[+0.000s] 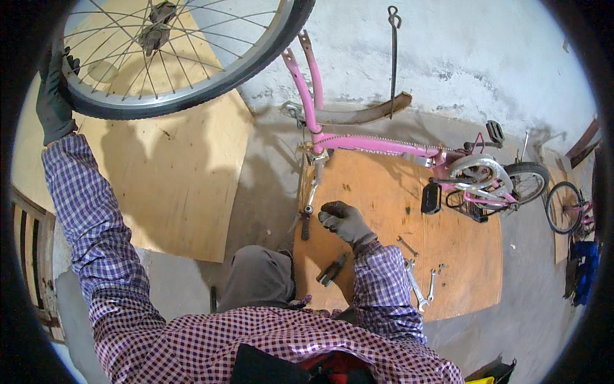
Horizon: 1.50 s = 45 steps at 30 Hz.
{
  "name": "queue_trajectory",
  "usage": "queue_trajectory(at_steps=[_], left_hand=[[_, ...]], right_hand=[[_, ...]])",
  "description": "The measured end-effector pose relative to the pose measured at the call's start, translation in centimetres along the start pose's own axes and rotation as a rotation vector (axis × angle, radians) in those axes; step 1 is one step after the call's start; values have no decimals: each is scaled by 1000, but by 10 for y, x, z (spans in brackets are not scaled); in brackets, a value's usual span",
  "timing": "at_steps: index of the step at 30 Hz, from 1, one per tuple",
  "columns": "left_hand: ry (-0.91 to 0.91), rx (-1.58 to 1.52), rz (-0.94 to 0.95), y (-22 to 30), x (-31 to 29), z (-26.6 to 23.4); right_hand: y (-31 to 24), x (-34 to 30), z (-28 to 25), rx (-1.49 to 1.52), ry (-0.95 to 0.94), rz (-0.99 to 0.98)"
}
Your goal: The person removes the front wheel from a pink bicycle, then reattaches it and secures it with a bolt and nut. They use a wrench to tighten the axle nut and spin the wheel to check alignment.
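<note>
Clearly, the wheel [173, 51] is already off the pink bicycle frame [377, 144], which lies upside down on an orange board [384, 211] with its rear fork ends empty and its chain hanging along the stay. The person's left hand [52, 96], in a dark glove, is raised toward ten o'clock and closed around the tyre at the wheel's left edge, so the whole wheel hangs in the air above a pale plywood sheet [185, 185]. The right hand [342, 221], also gloved, is near the centre of the view with its fingers curled loosely; it cannot be told whether it holds some small part. It sits just beside a screwdriver-like tool [307, 221] that hangs or leans at the fork end, at about nine o'clock from the hand, close but seemingly not touching.

Judging from this, the removing part looks finished, while the work at the fork end remains. The wheel is well apart from the right hand, up at eleven o'clock from it. Pliers [332, 269] lie on the board at six o'clock from the right hand, and several spanners [419, 285] lie at four o'clock, near the sleeve. A loose mudguard [364, 112] rests against the wall at twelve o'clock.
</note>
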State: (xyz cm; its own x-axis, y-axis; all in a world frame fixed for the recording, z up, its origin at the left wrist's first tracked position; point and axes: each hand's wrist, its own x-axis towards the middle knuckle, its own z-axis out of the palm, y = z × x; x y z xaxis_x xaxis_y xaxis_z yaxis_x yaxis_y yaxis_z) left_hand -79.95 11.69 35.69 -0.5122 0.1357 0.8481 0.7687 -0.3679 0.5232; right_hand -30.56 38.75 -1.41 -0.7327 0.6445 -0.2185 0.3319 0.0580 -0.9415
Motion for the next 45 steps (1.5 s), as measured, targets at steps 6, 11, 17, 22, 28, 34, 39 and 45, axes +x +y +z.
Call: queue_trajectory(at_steps=[6,11,17,22,28,34,39,45], left_hand=[[132,218,12,41,12,-38],[7,160,-1,11,25,25],[-49,62,-59,-7,28,93],[-116,77,-110,-35,21,139],[-192,50,-129,-59,16,177],[-261,135,-195,-90,10,207],[-270,120,-185,-116,0,223],[-332,-44,-253,-153,15,220]], right_hand=[[-16,-12,5,-97,50,-41],[-22,22,-20,-214,59,-22],[-23,46,-37,-199,91,-86],[-25,61,-44,-187,61,-53],[-15,74,-42,-180,51,-127],[-12,81,-44,-159,38,-103],[-15,93,-43,-232,54,-107],[-29,96,-39,-273,37,-60]])
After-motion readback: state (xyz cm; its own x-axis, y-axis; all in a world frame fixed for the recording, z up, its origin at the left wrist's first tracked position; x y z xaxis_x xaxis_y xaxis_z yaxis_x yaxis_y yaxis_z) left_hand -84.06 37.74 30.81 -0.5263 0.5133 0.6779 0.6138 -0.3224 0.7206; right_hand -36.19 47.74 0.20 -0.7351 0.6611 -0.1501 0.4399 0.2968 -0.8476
